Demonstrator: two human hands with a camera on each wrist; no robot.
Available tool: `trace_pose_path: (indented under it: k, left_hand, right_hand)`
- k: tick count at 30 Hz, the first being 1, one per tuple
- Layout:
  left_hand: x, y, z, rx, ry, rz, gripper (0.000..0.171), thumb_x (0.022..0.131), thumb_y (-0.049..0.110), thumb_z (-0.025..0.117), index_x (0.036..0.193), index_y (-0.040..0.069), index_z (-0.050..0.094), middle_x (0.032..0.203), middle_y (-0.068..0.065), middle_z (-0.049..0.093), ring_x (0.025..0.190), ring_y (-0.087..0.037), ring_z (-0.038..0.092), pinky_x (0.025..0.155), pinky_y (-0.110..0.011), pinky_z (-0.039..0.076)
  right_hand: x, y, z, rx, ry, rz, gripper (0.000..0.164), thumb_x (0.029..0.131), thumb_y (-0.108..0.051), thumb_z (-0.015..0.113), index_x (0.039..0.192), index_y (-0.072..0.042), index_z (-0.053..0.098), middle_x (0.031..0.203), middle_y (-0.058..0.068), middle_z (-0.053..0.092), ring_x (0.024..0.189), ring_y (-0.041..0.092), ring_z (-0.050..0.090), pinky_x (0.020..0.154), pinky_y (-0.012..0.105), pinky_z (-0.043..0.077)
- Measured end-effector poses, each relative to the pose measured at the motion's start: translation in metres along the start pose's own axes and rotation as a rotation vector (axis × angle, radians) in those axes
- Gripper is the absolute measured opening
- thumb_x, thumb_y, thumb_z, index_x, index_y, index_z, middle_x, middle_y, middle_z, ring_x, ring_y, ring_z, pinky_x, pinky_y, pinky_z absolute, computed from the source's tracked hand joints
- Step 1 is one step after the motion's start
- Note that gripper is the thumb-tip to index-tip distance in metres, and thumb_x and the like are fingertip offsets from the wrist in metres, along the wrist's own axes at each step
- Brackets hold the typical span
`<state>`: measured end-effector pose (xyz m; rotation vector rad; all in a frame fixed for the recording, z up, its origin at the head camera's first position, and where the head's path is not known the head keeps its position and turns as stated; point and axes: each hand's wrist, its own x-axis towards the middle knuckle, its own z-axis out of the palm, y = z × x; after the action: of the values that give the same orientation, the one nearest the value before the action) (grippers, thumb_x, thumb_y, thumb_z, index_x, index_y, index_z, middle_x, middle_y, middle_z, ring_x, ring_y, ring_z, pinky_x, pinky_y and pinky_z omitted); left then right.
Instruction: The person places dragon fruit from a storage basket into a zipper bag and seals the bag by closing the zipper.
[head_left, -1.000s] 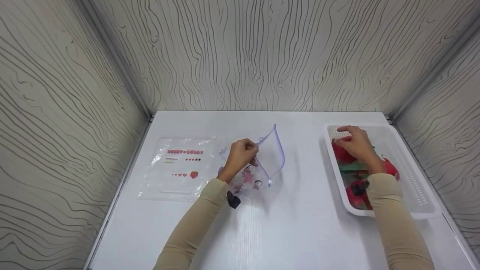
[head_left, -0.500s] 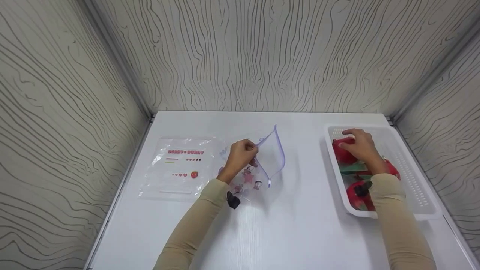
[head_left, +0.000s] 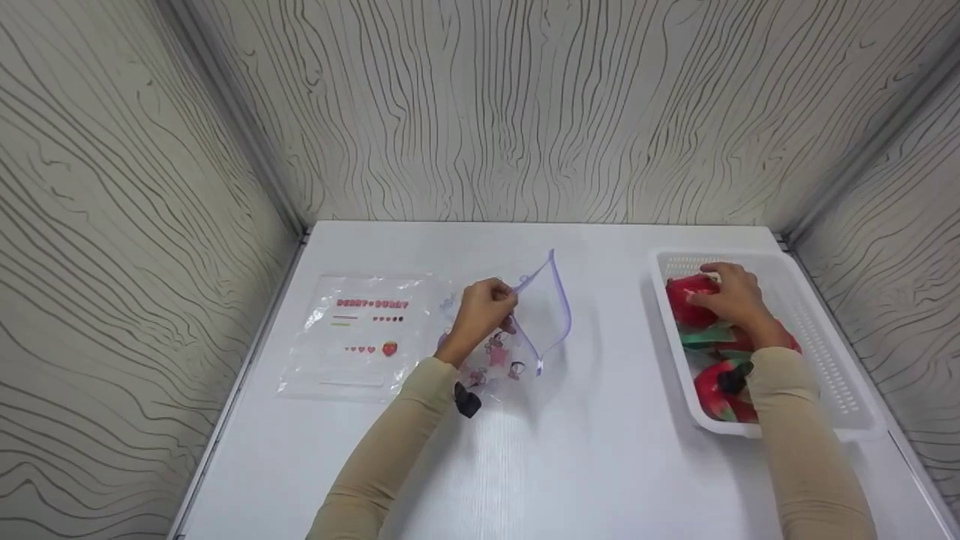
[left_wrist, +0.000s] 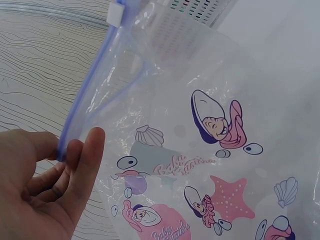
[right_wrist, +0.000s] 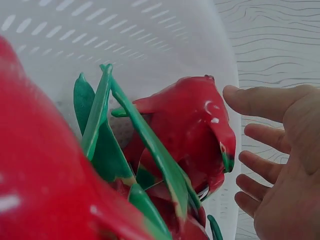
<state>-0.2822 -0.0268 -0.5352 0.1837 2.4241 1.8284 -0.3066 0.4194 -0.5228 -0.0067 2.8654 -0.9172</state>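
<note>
My left hand (head_left: 484, 313) pinches the purple zip edge of a clear slider bag (left_wrist: 250, 117) printed with cartoon shells and a starfish. The bag's mouth gapes toward the right, and a white slider (left_wrist: 115, 14) sits at one end of the zip. Inside the white basket (head_left: 834, 352), my right hand (head_left: 736, 298) is beside a red dragon fruit (right_wrist: 185, 125) with green-tipped scales. The fingers are spread and fairly straight, the topmost fingertip (right_wrist: 232, 95) right at the fruit's side. More red fruits (head_left: 716, 390) with green leaves lie nearer the front, partly under the right wrist.
A second clear bag (head_left: 360, 371) with red lettering and a strawberry print lies flat on the white table (head_left: 510, 465) at the left. Patterned wall panels (head_left: 480, 112) enclose the table at the back and both sides.
My right hand has shifted to the right and slightly nearer within the basket, uncovering more of the red dragon fruit. My left hand stays in place on the bag's edge.
</note>
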Motion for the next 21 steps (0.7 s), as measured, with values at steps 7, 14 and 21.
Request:
trace_pose_path:
  k: [7, 14, 21]
  left_hand:
    - [-0.001, 0.000, 0.000, 0.010, -0.006, -0.014, 0.016, 0.101, 0.009, 0.064, 0.110, -0.002, 0.072, 0.083, -0.010, 0.071, 0.056, -0.012, 0.068, 0.059, -0.027, 0.063]
    - [0.000, -0.001, 0.000, -0.010, -0.019, 0.032, 0.017, 0.101, 0.007, 0.062, 0.108, -0.005, 0.072, 0.087, -0.023, 0.073, 0.051, -0.011, 0.067, 0.056, -0.028, 0.062]
    - [0.001, -0.001, 0.001, -0.028, -0.013, 0.029, 0.017, 0.101, 0.006, 0.063, 0.109, -0.006, 0.072, 0.086, -0.022, 0.072, 0.051, -0.013, 0.067, 0.056, -0.030, 0.063]
  right_hand:
    - [0.001, 0.008, -0.002, -0.024, -0.053, 0.033, 0.089, 0.096, -0.025, 0.076, 0.161, 0.007, 0.024, 0.157, 0.042, 0.026, 0.144, 0.063, 0.023, 0.114, 0.083, 0.030]
    - [0.002, 0.013, -0.002, -0.036, -0.094, 0.036, 0.097, 0.093, -0.022, 0.078, 0.162, 0.009, 0.016, 0.159, 0.045, 0.017, 0.146, 0.066, 0.020, 0.116, 0.083, 0.026]
    - [0.002, 0.015, -0.002, -0.010, -0.141, 0.074, 0.108, 0.092, -0.024, 0.079, 0.166, 0.006, 0.006, 0.163, 0.044, 0.011, 0.148, 0.067, 0.017, 0.115, 0.085, 0.025]
